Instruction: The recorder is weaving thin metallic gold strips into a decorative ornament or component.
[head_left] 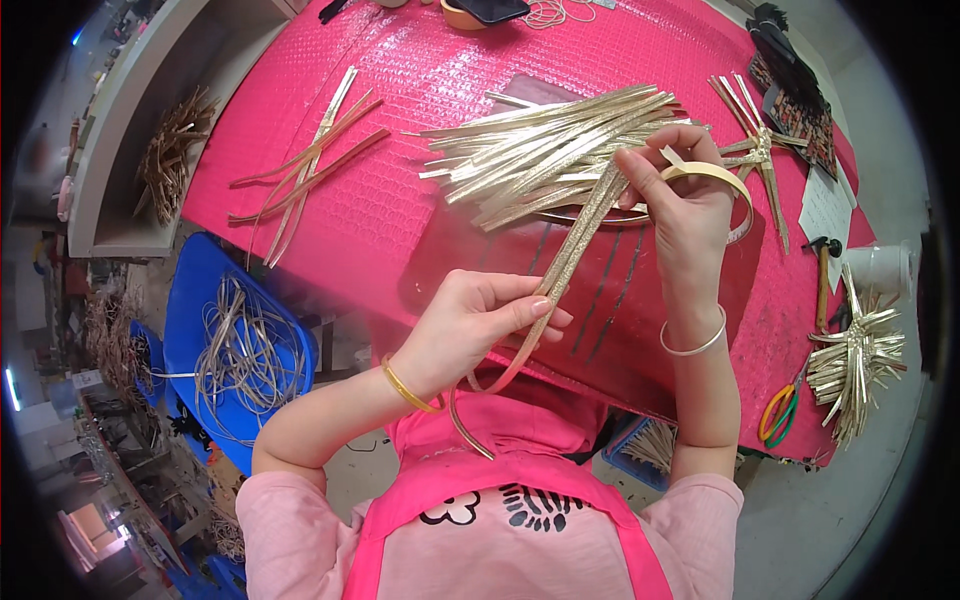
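Observation:
Between my hands stretch narrow glittery gold strips (582,235), lying side by side on a slant. My left hand (470,325) pinches them lower down, and their loose ends curl below it toward the apron. My right hand (692,205) pinches their upper end between thumb and fingers. A pale yellow band (722,174) loops around its fingers; whether it is a separate tape or the back of a strip, I cannot tell. Just beyond lies a fanned pile of shiny gold strips (540,150), on a dark red board (480,270).
Strips lie crossed (310,165) on the pink-covered table (340,260). A star-shaped strip bundle (762,145), a hammer (823,280), scissors (778,412) and a gold strip bunch (858,360) are at right. Left stands a blue tub (195,290) holding tangled strips.

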The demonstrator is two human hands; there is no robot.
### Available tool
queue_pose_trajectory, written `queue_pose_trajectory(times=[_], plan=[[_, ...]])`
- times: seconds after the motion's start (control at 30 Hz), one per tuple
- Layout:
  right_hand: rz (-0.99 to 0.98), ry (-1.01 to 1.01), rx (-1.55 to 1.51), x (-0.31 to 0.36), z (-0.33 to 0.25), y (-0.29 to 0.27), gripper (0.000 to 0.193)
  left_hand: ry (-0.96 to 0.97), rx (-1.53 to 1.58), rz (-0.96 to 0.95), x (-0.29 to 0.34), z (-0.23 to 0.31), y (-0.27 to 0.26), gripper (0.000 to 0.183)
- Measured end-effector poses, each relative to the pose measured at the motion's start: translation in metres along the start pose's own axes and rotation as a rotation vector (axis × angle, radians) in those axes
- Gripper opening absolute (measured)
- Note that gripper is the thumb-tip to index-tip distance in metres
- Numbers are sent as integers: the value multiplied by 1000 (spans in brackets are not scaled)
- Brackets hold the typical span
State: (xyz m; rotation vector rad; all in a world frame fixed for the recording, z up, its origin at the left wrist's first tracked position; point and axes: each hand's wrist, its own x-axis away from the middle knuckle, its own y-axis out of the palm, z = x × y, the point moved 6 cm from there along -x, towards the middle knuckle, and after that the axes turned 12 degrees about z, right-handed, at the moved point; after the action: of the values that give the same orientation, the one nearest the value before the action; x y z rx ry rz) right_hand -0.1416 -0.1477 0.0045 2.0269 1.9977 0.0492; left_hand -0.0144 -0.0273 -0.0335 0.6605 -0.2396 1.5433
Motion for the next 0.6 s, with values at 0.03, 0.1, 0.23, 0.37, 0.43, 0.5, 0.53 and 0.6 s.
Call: queue_pose_trajectory(times=[0.03,0.1,0.23,0.37,0.43,0.5,0.53,0.6], plan=[[12,-13,16,-1,0,-1,21,6,-15,2,-1,0,0,28],[24,-23,34,-2,2,-1,21,9,-30,4,-2,-2,0,28],[13,-107,67,-1,-3,0,22,29,4,35,-9,-2,-5,27],[37,-533,235,18,-25,-13,36,22,99,75,-19,1,-11,26],[-129,-192,247,35,-1,-26,67,26,127,72,-22,3,-10,25],[-168,45,184,49,10,-17,70,11,189,49,-23,7,-8,25],[-166,47,186,52,11,-9,70,8,189,47,-22,8,-6,25],[-105,3,45,54,6,0,73,23,191,31,-19,13,0,26]])
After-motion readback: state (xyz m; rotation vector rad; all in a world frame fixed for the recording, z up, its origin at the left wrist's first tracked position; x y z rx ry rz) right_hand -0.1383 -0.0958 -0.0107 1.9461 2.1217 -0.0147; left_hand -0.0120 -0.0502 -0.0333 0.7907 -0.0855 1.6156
